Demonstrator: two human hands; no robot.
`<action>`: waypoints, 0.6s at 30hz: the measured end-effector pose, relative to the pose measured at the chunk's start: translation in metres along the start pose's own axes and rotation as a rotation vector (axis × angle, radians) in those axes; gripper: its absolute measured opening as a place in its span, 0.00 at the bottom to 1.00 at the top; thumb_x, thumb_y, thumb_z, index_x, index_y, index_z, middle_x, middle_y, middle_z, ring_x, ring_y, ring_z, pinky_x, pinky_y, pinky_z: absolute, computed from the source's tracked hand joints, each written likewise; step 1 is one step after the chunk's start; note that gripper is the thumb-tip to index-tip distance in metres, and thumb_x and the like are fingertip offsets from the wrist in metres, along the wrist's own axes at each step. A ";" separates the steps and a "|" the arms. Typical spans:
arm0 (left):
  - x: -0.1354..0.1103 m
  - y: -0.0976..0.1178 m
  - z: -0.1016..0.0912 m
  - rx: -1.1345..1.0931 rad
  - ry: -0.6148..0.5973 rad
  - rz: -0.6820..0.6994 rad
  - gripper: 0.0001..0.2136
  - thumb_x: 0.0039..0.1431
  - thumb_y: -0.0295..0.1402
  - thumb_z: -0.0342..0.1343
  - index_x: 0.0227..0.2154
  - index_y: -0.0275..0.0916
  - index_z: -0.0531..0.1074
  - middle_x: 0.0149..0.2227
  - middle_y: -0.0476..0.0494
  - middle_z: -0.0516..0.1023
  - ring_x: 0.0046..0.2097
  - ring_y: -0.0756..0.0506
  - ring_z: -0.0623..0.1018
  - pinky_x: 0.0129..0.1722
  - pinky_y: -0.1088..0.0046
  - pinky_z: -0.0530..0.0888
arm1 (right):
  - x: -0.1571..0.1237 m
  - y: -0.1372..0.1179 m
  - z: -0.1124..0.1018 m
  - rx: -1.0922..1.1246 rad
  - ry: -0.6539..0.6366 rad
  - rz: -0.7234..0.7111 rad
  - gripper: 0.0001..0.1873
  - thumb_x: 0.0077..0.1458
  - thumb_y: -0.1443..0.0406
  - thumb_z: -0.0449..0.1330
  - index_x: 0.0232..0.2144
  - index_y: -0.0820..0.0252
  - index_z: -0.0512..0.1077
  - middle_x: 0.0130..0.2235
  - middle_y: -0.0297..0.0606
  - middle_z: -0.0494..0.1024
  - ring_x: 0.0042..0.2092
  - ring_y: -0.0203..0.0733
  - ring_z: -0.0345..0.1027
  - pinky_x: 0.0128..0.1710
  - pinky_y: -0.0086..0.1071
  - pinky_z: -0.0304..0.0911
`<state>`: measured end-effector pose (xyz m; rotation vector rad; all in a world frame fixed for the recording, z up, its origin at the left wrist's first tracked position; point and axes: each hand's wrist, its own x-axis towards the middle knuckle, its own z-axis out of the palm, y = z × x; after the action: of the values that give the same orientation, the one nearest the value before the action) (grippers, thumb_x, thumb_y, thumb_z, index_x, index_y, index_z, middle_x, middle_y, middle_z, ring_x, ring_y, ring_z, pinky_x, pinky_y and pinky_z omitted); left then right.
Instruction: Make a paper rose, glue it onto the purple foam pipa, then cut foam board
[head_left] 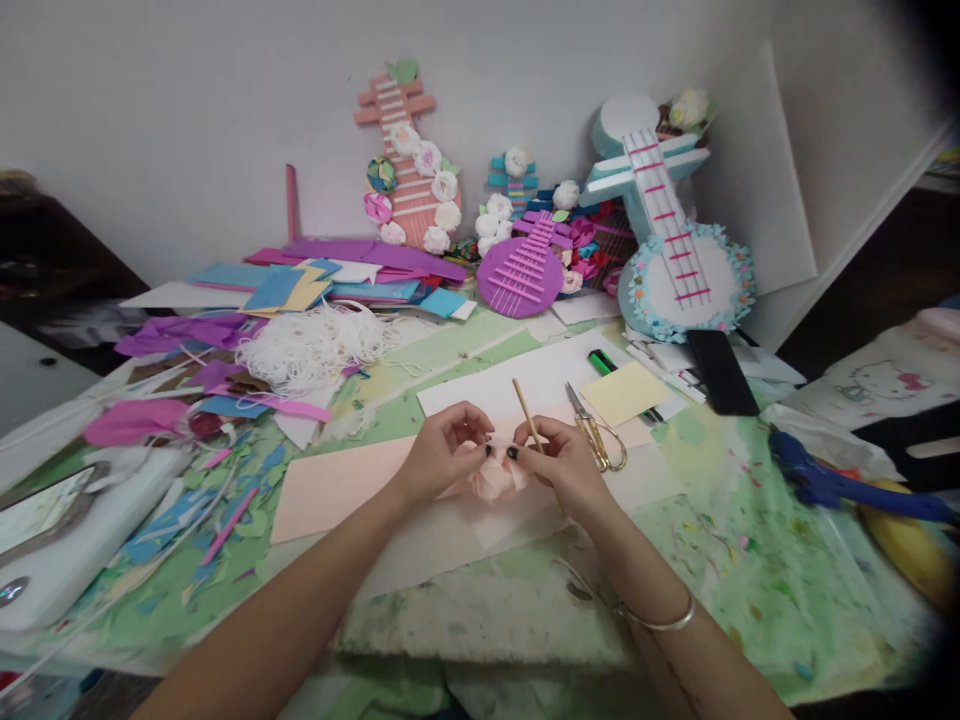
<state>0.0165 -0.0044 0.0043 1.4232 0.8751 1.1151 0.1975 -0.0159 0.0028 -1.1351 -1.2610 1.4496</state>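
My left hand (448,450) pinches the left edge of a pale pink crumpled paper piece (496,478), thumb against fingers. On its other edge my right hand (559,462) pinches too, with a thin wooden stick (523,402) slanting up from between its fingers. Beneath both hands lie pale peach sheets (337,485) and a white sheet (465,388). Gold-handled scissors (591,430) rest just right of my right hand, beside a yellow paper pad (624,392). The pad partly covers a green and black cutter (602,364).
Decorated lute-shaped crafts in pink (412,190), purple (520,277) and light blue (679,285) line the wall. Tangled white string (315,345) and coloured scraps (247,490) spread on the left. A black phone (721,372) and a blue glue gun (817,475) lie at right.
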 end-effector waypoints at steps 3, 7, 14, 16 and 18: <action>0.000 -0.001 0.001 -0.035 -0.064 -0.047 0.12 0.45 0.30 0.64 0.32 0.36 0.68 0.30 0.48 0.69 0.32 0.52 0.70 0.32 0.76 0.67 | 0.000 0.001 0.000 -0.016 0.023 -0.021 0.09 0.42 0.64 0.66 0.25 0.61 0.69 0.20 0.26 0.63 0.19 0.25 0.46 0.18 0.23 0.42; 0.000 -0.003 0.000 -0.094 -0.103 -0.071 0.14 0.46 0.33 0.66 0.32 0.35 0.68 0.30 0.48 0.70 0.32 0.52 0.70 0.33 0.77 0.67 | 0.000 0.003 -0.001 -0.030 0.017 -0.027 0.09 0.43 0.63 0.65 0.25 0.61 0.69 0.21 0.27 0.65 0.19 0.25 0.46 0.18 0.24 0.42; 0.001 -0.004 -0.001 -0.124 -0.133 -0.108 0.16 0.44 0.34 0.68 0.32 0.35 0.68 0.30 0.49 0.70 0.32 0.52 0.71 0.33 0.76 0.68 | -0.001 -0.001 -0.004 -0.024 -0.058 -0.006 0.11 0.46 0.60 0.64 0.26 0.60 0.67 0.21 0.27 0.64 0.19 0.25 0.45 0.17 0.24 0.41; 0.001 -0.003 0.000 -0.081 -0.110 -0.093 0.15 0.45 0.34 0.67 0.31 0.35 0.68 0.30 0.49 0.70 0.32 0.52 0.70 0.33 0.76 0.67 | -0.001 -0.003 -0.003 -0.026 -0.072 0.010 0.12 0.46 0.60 0.65 0.27 0.60 0.66 0.22 0.27 0.65 0.19 0.25 0.46 0.18 0.24 0.42; 0.001 -0.002 0.000 -0.035 -0.090 -0.084 0.14 0.45 0.34 0.67 0.31 0.35 0.68 0.30 0.48 0.71 0.32 0.52 0.71 0.32 0.77 0.67 | -0.002 -0.005 -0.003 -0.052 -0.088 0.017 0.13 0.45 0.60 0.66 0.27 0.60 0.66 0.24 0.27 0.65 0.20 0.25 0.47 0.18 0.23 0.43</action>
<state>0.0171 -0.0036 0.0023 1.3847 0.8401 0.9914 0.2006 -0.0169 0.0074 -1.1295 -1.3599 1.5013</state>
